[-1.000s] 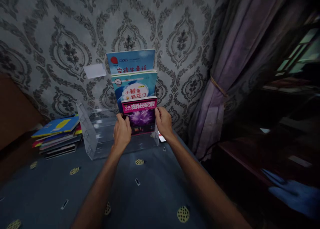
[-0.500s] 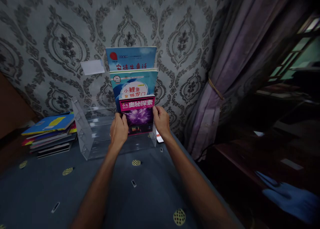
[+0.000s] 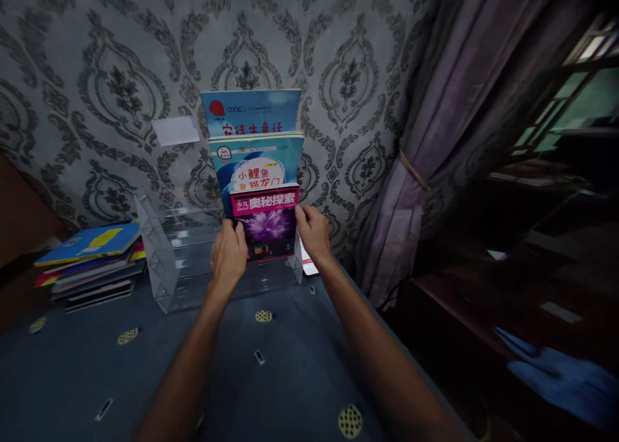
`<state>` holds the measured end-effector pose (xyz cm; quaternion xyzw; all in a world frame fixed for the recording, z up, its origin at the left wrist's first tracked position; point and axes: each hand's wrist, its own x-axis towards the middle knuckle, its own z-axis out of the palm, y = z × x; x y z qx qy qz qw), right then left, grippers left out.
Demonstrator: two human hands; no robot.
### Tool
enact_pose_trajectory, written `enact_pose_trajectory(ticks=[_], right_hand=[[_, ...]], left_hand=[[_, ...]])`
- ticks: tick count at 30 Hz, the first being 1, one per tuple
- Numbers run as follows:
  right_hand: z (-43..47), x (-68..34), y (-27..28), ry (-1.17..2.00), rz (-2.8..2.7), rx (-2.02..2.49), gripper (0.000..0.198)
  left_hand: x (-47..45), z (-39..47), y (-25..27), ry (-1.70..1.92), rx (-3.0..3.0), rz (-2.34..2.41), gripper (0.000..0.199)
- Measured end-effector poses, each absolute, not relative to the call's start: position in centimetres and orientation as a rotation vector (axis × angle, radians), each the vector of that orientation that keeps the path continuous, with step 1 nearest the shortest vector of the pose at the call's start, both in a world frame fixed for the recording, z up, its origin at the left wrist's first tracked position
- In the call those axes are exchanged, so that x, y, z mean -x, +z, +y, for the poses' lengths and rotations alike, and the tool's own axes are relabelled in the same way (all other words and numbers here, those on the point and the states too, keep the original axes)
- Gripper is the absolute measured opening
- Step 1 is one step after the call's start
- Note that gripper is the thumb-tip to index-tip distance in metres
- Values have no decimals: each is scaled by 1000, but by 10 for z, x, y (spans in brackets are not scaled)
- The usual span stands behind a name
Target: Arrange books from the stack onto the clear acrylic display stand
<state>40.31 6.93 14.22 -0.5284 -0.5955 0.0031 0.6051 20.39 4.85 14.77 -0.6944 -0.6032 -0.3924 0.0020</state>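
A pink and black book (image 3: pixel 269 226) with a purple burst on its cover stands upright between my hands. My left hand (image 3: pixel 229 252) grips its left edge, thumb to the front. On the opposite edge, my right hand (image 3: pixel 314 234) is closed the same way. Behind it a teal book (image 3: pixel 258 162) and, higher at the back, a blue book (image 3: pixel 251 112) stand in the right part of a clear acrylic tiered rack (image 3: pixel 162 268). Whether the pink book's bottom edge rests on a tier I cannot tell.
Left of the rack lies a stack of books (image 3: pixel 91 255) on the blue table (image 3: pixel 217 377). A white card (image 3: pixel 175 131) shows against the patterned wall. Behind the rack's right end is a phone-like object (image 3: pixel 308 261). A tied curtain (image 3: pixel 406 191) hangs at right; a blue glove-like item (image 3: pixel 561 377) lies beyond.
The view has shifted slightly. Both hands keep their hold on the pink book, and its place against the rack looks almost the same.
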Motion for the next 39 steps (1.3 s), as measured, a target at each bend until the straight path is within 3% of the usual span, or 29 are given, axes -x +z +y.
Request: enact_pose_trajectory(ticks=[13,24,29,34,39], right_hand=[[67,-403,146,-52,-1345,1134,29],[47,-402,140,-35,-1376,1157,34],[39,-404,123,8,-1353,1171,39],[16,-396,93,128,-1320,1227,50],[-26,-385,64,259,-1484,1281,50]], left_hand=[[-195,39,142,-1264,2226,-1844,35],[-192,30,149,-1142,2322,-1857,33],[-188,24,141,-1290,2378,-1719,32],[-144,5,119,-1286,2425,-1513,34],[-57,3,109,-1186,2177,-1690,31]])
